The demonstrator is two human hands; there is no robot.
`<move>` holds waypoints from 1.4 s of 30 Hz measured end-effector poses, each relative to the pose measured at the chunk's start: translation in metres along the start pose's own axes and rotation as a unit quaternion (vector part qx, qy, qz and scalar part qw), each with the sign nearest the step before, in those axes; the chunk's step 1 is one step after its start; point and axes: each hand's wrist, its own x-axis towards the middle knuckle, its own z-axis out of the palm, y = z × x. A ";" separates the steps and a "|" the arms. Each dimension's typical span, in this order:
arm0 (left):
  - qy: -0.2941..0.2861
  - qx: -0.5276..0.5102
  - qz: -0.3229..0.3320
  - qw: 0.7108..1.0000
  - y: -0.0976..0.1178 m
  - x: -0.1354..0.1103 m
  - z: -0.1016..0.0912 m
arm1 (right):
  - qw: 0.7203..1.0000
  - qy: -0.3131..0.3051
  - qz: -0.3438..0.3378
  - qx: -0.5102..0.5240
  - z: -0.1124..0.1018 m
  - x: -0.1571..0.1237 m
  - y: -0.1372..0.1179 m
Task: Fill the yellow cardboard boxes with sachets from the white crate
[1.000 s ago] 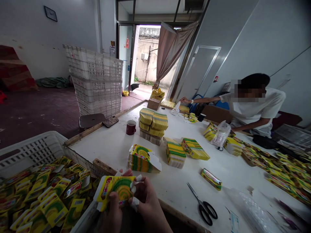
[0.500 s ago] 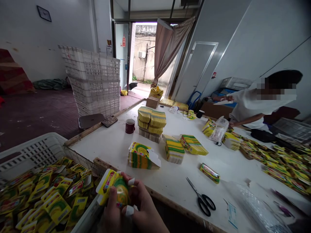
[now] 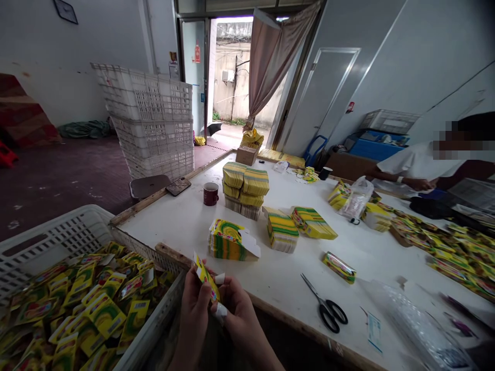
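Over the table's near edge, my left hand (image 3: 195,298) is closed on a small yellow and green printed carton (image 3: 205,279), its thumb on the near face. My right hand (image 3: 238,305) grips the same carton from its other side, with white tape around its thumb and a finger. The carton is turned nearly edge-on, so most of its print is hidden. Just beyond my hands stands a row of flat cartons (image 3: 228,245) with a white flap sticking out. To my left, a white plastic crate (image 3: 85,226) holds many similar yellow cartons.
On the white table (image 3: 266,288) lie black-handled scissors (image 3: 327,308), a single packet (image 3: 339,267) and clear plastic wrap (image 3: 417,324). Stacked carton bundles (image 3: 245,188) stand behind, beside a dark mug (image 3: 211,194). A co-worker (image 3: 417,159) works at the far right.
Both hands have shifted right and turned the carton from showing its broad face to nearly edge-on. The view has tilted slightly. The co-worker's raised arm has come down.
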 end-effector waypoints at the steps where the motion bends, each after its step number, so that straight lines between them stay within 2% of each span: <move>1: 0.001 -0.002 0.007 1.000 0.003 0.000 0.002 | 1.000 0.005 -0.001 0.008 0.001 0.000 0.001; 5: 0.003 -0.039 -0.002 0.999 -0.003 0.000 0.003 | 0.999 0.030 -0.009 0.035 -0.002 0.002 0.008; 9: 0.008 -0.134 -0.100 0.986 -0.018 0.000 -0.002 | 0.995 0.035 0.023 0.086 -0.010 0.003 0.010; 13: 0.019 -0.220 -0.166 0.961 -0.016 0.001 -0.001 | 0.992 0.030 0.038 0.118 -0.015 0.002 0.007; 17: -0.002 -0.232 -0.162 0.959 -0.008 -0.001 0.003 | 0.983 0.040 0.060 0.168 -0.015 0.000 0.004; 21: 0.028 -0.194 -0.130 0.972 -0.010 -0.003 0.002 | 0.983 0.039 0.071 0.167 -0.011 -0.003 0.002; 25: 0.052 -0.153 -0.124 0.979 -0.011 -0.007 0.001 | 0.992 0.070 0.035 0.099 -0.013 -0.004 0.004; 29: 0.022 -0.154 -0.125 0.980 -0.007 -0.006 0.000 | 0.992 0.104 -0.011 -0.066 -0.024 -0.003 0.005; 31: 0.023 -0.160 -0.108 0.981 -0.007 -0.002 -0.003 | 0.985 0.083 -0.024 -0.150 -0.029 -0.003 0.003; 34: 0.018 -0.147 -0.095 0.984 -0.006 0.006 -0.011 | 0.966 0.033 -0.048 -0.252 -0.035 -0.007 -0.004; 37: -0.022 -0.100 -0.074 0.992 0.001 0.013 -0.023 | 0.935 0.037 -0.104 -0.337 -0.043 -0.009 -0.013; 40: -0.087 -0.011 0.016 0.996 0.020 0.016 -0.036 | 0.872 0.049 -0.191 -0.448 -0.053 -0.010 -0.024; 42: -0.154 0.107 0.054 0.981 0.033 0.016 -0.040 | 0.818 0.019 -0.229 -0.528 -0.055 -0.011 -0.031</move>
